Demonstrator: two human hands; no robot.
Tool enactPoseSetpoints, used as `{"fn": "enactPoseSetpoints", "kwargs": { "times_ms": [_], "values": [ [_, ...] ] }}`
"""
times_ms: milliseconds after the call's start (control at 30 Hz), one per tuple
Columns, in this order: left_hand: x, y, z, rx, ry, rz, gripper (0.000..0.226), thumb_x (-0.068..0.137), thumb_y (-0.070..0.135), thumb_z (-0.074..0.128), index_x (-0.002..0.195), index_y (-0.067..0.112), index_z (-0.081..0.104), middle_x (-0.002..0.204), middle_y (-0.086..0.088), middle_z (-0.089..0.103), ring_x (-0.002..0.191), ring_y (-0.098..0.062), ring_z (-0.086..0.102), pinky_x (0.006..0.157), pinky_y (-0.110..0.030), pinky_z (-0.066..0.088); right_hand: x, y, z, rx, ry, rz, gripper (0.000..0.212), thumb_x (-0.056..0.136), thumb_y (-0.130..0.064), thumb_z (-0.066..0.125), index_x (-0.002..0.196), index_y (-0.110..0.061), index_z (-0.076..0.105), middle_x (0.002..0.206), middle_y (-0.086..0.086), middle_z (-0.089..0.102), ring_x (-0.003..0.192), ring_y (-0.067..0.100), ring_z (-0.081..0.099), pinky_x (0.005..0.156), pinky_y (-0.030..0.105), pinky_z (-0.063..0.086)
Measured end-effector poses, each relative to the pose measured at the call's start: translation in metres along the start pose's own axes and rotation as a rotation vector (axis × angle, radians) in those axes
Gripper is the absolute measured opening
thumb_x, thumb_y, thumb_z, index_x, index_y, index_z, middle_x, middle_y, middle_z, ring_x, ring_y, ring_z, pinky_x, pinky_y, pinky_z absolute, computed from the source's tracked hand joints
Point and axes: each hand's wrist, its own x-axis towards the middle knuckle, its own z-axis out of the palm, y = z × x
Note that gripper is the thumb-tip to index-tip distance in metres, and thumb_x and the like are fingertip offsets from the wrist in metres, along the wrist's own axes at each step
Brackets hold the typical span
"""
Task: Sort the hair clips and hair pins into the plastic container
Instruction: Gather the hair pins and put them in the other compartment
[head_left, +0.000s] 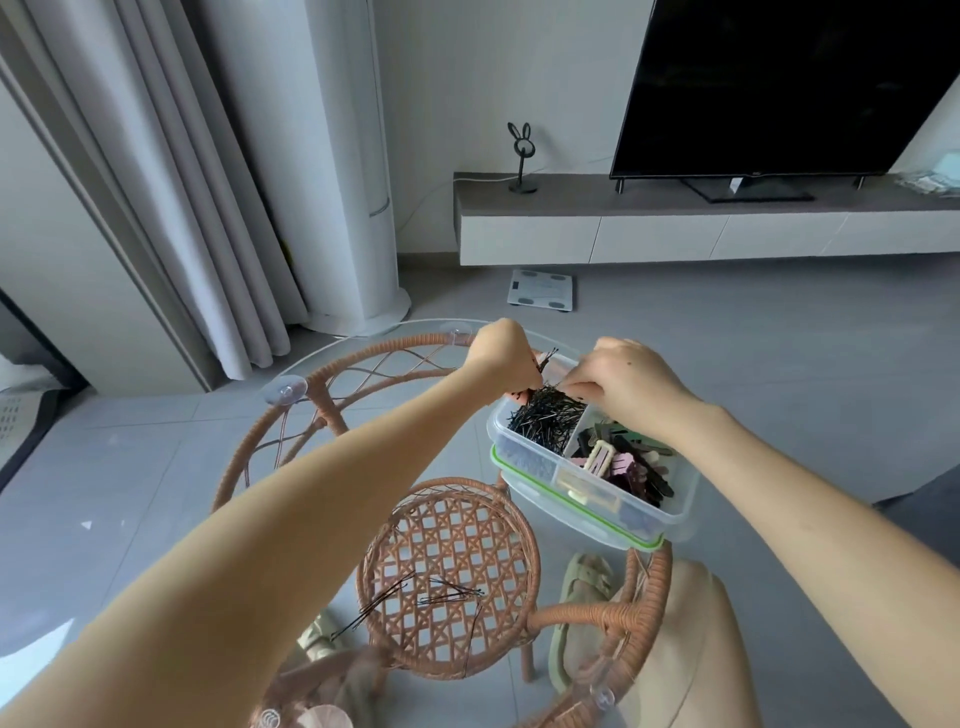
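Two of our hands are meeting over the far end of the plastic container (592, 467), which is sitting on the glass tabletop (363, 358) of a rattan table. Our left hand (501, 358) is closing its fingers around a small bunch of black hair pins (546, 358) whose tips are poking out beside the thumb. Our right hand (631, 379) is pinching its fingertips down into the heap of hair pins (545, 423) filling the left compartment; whether it is actually gripping any, we cannot tell. The right compartment is holding mixed hair clips (623, 462) in pink, cream, brown and black. A few loose hair pins (415, 597) are lying on the glass nearer to us, well apart from the container, above the woven lower shelf (452, 545).
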Motion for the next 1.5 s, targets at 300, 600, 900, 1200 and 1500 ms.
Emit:
{"fn": "enactPoseSetpoints", "kwargs": {
  "times_ms": [300, 600, 900, 1200, 1500],
  "values": [
    [0.006, 0.016, 0.026, 0.399, -0.052, 0.181, 0.053, 0.081, 0.04, 0.065, 0.051, 0.011, 0.032, 0.052, 0.001, 0.036, 0.065, -0.022, 0.045, 0.063, -0.029, 0.04, -0.038, -0.017, -0.008, 0.074, 0.154, 0.034, 0.018, 0.089, -0.018, 0.057, 0.09, -0.016, 0.074, 0.081, 0.005, 0.072, 0.083, 0.027, 0.056, 0.065, 0.034, 0.044],
    [-0.07, -0.036, -0.015, 0.248, -0.055, 0.159, 0.037, 0.091, 0.037, 0.05, 0.082, 0.007, 0.069, 0.083, -0.01, 0.067, 0.077, -0.025, 0.061, 0.069, -0.03, 0.048, -0.093, -0.085, 0.016, 0.335, -0.177, -0.143, 0.038, 0.08, -0.034, 0.068, 0.116, -0.024, 0.063, 0.12, -0.008, 0.062, 0.112, 0.009, 0.051, 0.102, 0.031, 0.039],
    [-0.201, -0.135, 0.011, 0.374, -0.237, -0.108, 0.052, 0.081, 0.051, 0.059, 0.119, 0.016, 0.054, 0.117, -0.001, 0.058, 0.097, -0.015, 0.058, 0.085, -0.024, 0.051, -0.099, -0.133, 0.08, 0.22, -0.35, -0.102, 0.07, 0.072, -0.054, 0.066, 0.129, -0.02, 0.044, 0.133, -0.003, 0.041, 0.124, 0.017, 0.036, 0.102, 0.033, 0.032],
    [-0.191, -0.135, 0.033, 0.388, -0.147, -0.073, 0.022, 0.091, 0.017, 0.054, 0.111, 0.01, 0.062, 0.113, -0.006, 0.062, 0.099, -0.02, 0.06, 0.087, -0.027, 0.052, -0.089, -0.157, 0.093, 0.288, -0.137, -0.024, 0.016, 0.087, -0.022, 0.06, 0.097, -0.009, 0.064, 0.104, 0.004, 0.061, 0.103, 0.021, 0.051, 0.09, 0.035, 0.045],
    [-0.185, -0.117, 0.043, 0.646, -0.296, -0.01, 0.029, 0.09, 0.003, 0.052, 0.119, 0.003, 0.055, 0.116, -0.01, 0.062, 0.105, -0.021, 0.059, 0.088, -0.025, 0.047, -0.098, -0.175, 0.086, -0.011, -0.185, -0.093, 0.029, 0.09, 0.004, 0.036, 0.116, 0.001, 0.047, 0.121, 0.02, 0.052, 0.11, 0.03, 0.048, 0.095, 0.034, 0.041]
  ]
}}
